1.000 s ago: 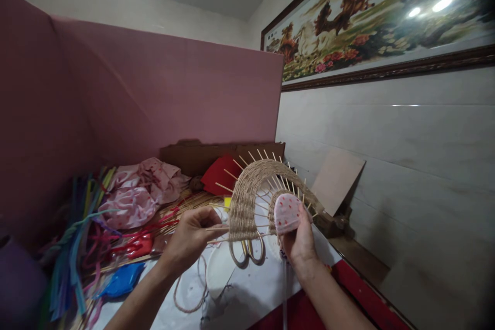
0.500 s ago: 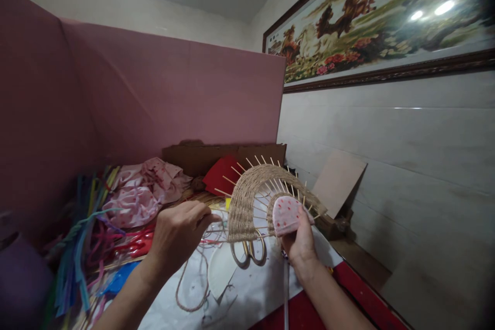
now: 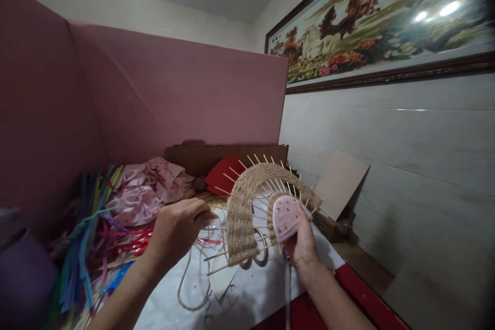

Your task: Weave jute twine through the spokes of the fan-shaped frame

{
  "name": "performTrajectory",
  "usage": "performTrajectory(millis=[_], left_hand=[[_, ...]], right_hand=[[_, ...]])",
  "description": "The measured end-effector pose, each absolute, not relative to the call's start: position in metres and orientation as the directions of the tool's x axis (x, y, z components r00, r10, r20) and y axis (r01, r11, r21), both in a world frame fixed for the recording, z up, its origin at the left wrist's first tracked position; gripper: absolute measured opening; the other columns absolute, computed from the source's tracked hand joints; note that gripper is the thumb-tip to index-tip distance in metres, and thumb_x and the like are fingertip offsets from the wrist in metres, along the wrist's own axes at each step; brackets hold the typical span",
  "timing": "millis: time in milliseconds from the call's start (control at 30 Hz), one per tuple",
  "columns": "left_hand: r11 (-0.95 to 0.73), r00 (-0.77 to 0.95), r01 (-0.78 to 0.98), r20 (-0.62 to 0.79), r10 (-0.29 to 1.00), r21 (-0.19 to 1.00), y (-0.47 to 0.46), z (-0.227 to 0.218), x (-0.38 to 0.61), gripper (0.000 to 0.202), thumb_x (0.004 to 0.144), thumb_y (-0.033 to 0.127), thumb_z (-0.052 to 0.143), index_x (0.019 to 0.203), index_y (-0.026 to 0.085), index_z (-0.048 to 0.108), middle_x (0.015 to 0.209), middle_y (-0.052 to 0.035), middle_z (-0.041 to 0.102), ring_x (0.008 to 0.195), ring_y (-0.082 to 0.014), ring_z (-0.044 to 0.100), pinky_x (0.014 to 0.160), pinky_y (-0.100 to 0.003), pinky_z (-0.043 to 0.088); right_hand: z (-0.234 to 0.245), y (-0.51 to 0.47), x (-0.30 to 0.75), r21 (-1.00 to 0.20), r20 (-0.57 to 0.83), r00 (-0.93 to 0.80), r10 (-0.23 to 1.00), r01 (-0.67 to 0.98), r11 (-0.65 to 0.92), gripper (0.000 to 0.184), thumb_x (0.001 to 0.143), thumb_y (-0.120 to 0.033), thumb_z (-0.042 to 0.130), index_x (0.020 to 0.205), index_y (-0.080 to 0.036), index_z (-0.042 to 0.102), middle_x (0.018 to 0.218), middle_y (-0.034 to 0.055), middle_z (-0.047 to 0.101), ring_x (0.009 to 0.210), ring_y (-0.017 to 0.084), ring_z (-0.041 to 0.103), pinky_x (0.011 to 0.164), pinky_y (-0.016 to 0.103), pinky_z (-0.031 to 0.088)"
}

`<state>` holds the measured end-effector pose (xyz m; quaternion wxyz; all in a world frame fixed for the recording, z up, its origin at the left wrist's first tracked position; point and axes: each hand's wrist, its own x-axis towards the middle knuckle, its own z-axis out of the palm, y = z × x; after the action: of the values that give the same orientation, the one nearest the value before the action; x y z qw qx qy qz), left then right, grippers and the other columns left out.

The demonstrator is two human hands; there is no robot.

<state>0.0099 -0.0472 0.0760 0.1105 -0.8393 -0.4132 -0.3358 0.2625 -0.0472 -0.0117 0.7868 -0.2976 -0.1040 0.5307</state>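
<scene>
My right hand [image 3: 303,245] grips the pink dotted fabric centre [image 3: 285,218] of a half-round woven piece [image 3: 247,201], an arch of tan jute cord wound over thin wooden sticks that fan outward. It holds the piece upright above the table. My left hand [image 3: 176,229] is closed in a pinch at the arch's left side, fingertips on the sticks or the cord there; what exactly they hold is too small to tell. A loose loop of jute cord [image 3: 189,289] hangs down onto the white table cover [image 3: 247,301].
Scissors [image 3: 257,255] lie under the arch. Pink dotted cloth [image 3: 145,193], red felt [image 3: 222,172], coloured strips [image 3: 83,237] and a cardboard box [image 3: 216,154] crowd the left and back. A pink partition [image 3: 174,93] rises behind, a tiled wall [image 3: 406,165] with a framed painting [image 3: 382,15] right.
My left hand has moved up and left along the arch's left edge. The woven piece has tilted, its lower left end swinging down. The right hand has kept its grip.
</scene>
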Motion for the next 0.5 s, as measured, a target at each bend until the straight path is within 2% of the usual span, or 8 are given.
performTrajectory(millis=[233, 367, 500], left_hand=[[-0.627, 0.342, 0.581, 0.544, 0.766, 0.519, -0.041, 0.063, 0.017, 0.022, 0.071, 0.037, 0.057, 0.068, 0.019, 0.069, 0.057, 0.0, 0.063, 0.052, -0.012, 0.055, 0.048, -0.02, 0.038], [-0.606, 0.324, 0.51, 0.516, 0.793, 0.611, -0.039, 0.056, 0.02, 0.02, 0.068, 0.034, 0.058, 0.068, 0.017, 0.069, 0.056, -0.0007, 0.063, 0.052, -0.0128, 0.055, 0.047, -0.02, 0.038], [-0.589, 0.294, 0.498, 0.515, 0.805, 0.636, -0.037, 0.055, 0.019, 0.019, 0.067, 0.034, 0.059, 0.068, 0.017, 0.07, 0.055, -0.0012, 0.063, 0.051, -0.013, 0.054, 0.046, -0.021, 0.038]], right_hand=[[-0.013, -0.048, 0.262, -0.608, -0.128, 0.425, 0.896, -0.747, 0.268, 0.037, 0.07, -0.043, 0.055, 0.1, -0.021, 0.058, 0.083, -0.0003, 0.068, 0.076, 0.014, 0.062, 0.071, 0.026, 0.05], [-0.013, -0.048, 0.262, -0.612, -0.138, 0.429, 0.893, -0.745, 0.264, 0.037, 0.07, -0.043, 0.057, 0.099, -0.021, 0.058, 0.081, -0.0004, 0.068, 0.078, 0.014, 0.062, 0.069, 0.025, 0.05], [-0.012, -0.048, 0.261, -0.613, -0.135, 0.42, 0.897, -0.747, 0.257, 0.037, 0.07, -0.044, 0.057, 0.099, -0.021, 0.058, 0.08, -0.0007, 0.068, 0.076, 0.014, 0.062, 0.068, 0.025, 0.05]])
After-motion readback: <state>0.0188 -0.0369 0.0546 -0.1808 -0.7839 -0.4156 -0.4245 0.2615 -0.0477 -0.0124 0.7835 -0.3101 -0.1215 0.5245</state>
